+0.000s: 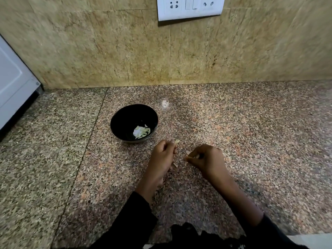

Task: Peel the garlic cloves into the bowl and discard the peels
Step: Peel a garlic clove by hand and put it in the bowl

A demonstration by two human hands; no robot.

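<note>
Pinching a small garlic clove (177, 141) in left hand (162, 153); right hand (206, 159) nipping papery peel (186, 156); probably light, slippery; best gripped at the ends.

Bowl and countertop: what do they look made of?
The bowl looks like glossy black glazed ceramic, though it could be melamine: smooth dark wall with soft reflections. The countertop looks like polished granite: a speckled pink, grey and black grain, a faint sheen and a straight seam between slabs.
</note>
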